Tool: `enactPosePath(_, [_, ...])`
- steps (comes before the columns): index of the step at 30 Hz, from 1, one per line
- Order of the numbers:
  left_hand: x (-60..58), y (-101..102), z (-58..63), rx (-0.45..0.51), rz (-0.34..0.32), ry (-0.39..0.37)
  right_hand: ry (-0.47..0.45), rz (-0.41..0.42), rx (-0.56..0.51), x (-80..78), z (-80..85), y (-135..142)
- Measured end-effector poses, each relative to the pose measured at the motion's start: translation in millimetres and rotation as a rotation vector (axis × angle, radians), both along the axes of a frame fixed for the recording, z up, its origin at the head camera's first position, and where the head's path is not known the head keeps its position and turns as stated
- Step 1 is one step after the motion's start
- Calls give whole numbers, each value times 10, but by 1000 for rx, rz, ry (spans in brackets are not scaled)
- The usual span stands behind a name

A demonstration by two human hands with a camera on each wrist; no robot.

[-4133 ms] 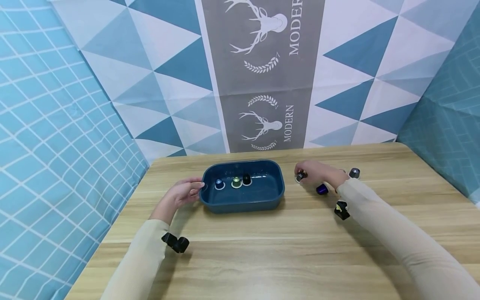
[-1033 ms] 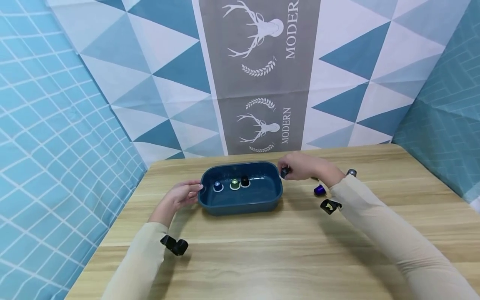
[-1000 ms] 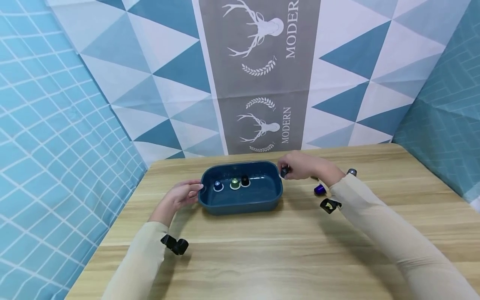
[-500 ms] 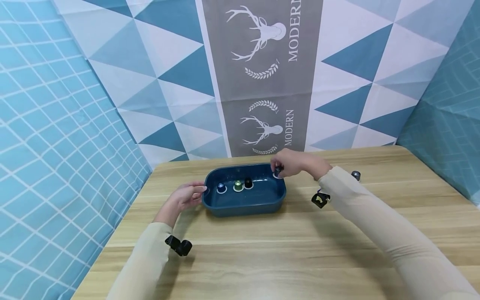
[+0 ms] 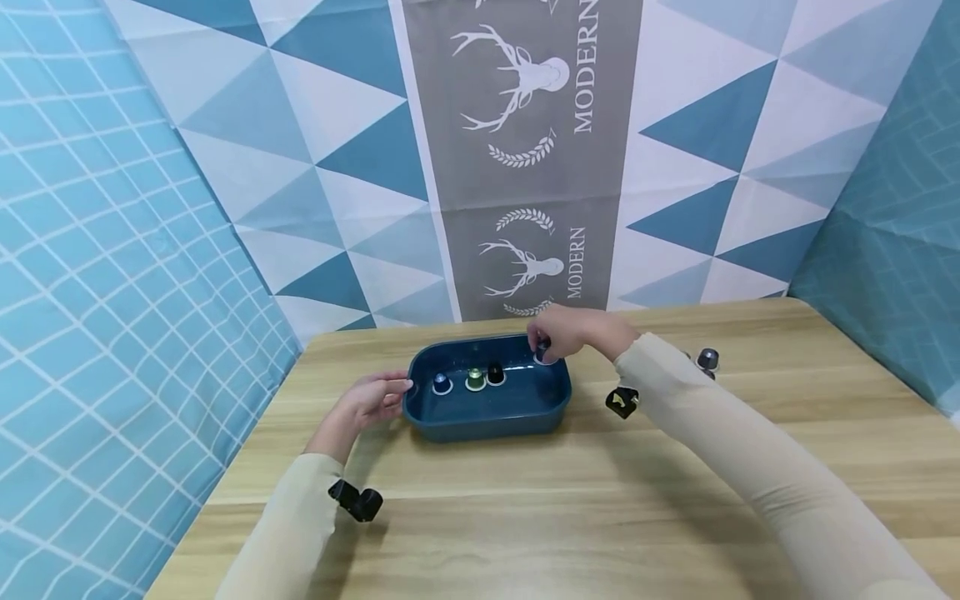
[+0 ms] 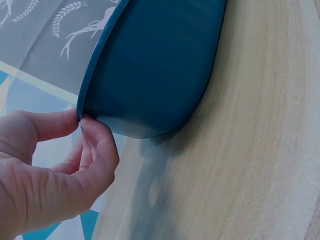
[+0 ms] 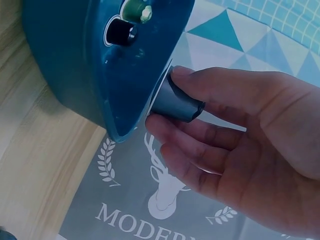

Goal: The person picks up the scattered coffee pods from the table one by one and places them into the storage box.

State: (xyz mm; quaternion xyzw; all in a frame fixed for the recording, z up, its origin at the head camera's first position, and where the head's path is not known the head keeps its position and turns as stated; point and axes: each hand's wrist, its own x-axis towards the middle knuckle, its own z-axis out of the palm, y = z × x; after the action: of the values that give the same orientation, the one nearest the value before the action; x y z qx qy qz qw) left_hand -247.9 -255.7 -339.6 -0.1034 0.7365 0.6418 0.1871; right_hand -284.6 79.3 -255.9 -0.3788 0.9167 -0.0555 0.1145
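A dark blue oblong basin (image 5: 487, 427) stands on the table, with a blue coffee capsule (image 5: 442, 382), a green one and a black coffee capsule (image 5: 495, 372) upright on its floor. My left hand (image 6: 65, 165) pinches the basin's left rim between thumb and fingers. Over the basin's right end, my right hand (image 5: 558, 329) holds a dark grey coffee capsule (image 7: 176, 102) by its rim between thumb and fingers. In the right wrist view the green capsule (image 7: 136, 11) and the black one show beyond the basin's wall.
Several more capsules (image 5: 707, 359) sit on the table to the right, partly behind my right sleeve. The wooden table (image 5: 480, 525) runs up to a patterned cloth backdrop (image 5: 525, 167). Black wrist cameras (image 5: 356, 502) are strapped to both forearms.
The right hand took the dark capsule from the table on the right and carried it left, over the basin's right end. The left hand stays on the rim.
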Motion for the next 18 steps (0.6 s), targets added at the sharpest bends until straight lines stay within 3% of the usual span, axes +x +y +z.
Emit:
enactPosePath(8, [-27,-9,41,11,19,-5,-1,-32,22,-30,100,-103])
enactPosePath(18, [-11,16,17,-8,6,-16,-30,-46,50,-66,27,-241])
